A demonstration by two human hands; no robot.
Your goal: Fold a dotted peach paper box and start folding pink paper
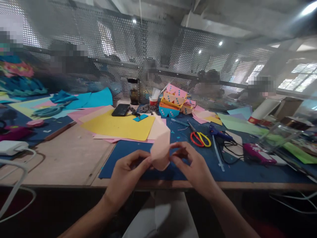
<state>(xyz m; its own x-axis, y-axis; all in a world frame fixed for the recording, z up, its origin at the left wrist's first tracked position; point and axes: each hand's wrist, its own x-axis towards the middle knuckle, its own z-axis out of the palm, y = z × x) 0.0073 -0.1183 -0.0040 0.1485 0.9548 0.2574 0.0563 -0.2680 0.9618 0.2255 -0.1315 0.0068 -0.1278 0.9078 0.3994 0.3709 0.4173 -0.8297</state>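
A folded piece of peach paper [160,150] is held up over the front of the blue mat, slightly blurred. My left hand [132,173] pinches its lower left edge between thumb and fingers. On the other side my right hand [192,165] has its thumb and fingertips closed on the paper's right edge. Behind the piece lies a yellow sheet [121,122] on top of pink and peach sheets. Scissors [200,138] with red and yellow handles rest right of the paper, beside a blue glue gun [220,132] and a clear glue stick [218,155].
Small decorated paper baskets [173,97] are stacked at the back, near a red cup [153,100] and a dark bottle [133,91]. A black phone [120,110] lies left. A magenta device [259,153] and glass jar [281,135] stand right. White cables [18,168] hang left.
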